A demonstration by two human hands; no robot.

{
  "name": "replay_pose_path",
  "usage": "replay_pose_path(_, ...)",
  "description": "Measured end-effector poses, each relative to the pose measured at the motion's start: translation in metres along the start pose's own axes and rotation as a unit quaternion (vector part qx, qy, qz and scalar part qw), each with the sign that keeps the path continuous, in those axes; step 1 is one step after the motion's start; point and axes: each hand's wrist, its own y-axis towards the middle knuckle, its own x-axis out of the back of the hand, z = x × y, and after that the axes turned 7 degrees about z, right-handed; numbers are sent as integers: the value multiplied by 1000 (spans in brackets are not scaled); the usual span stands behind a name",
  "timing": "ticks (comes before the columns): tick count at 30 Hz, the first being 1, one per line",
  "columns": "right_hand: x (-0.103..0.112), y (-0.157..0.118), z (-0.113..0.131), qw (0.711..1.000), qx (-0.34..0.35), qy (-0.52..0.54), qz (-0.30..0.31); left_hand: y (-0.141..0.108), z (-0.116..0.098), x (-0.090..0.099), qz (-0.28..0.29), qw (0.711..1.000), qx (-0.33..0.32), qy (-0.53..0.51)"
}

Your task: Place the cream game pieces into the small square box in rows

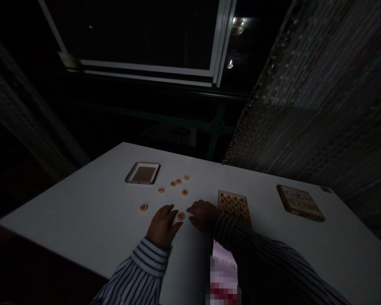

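A round xiangqi piece with a red character lies flat on the white table between my hands. My left hand is just left of it, thumb and fingers apart around its near left side; whether they touch it I cannot tell. My right hand rests to its right, thumb and forefinger apart, nothing visible between them. Farther off lie several more loose pieces, among them one piece straight ahead and one piece to the left. Beside my right wrist, a box holds rows of pieces, partly hidden by my sleeve.
A flat, dark-edged square case lies at the back left of the table. A printed box is on the right. A lit phone screen shows a timer near my right forearm. A bead curtain hangs behind.
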Motion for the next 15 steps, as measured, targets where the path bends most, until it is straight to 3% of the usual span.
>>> replay_pose_path(15,-5,16,9,1000,7,-13,6,4,-5,0,23,999,17,36)
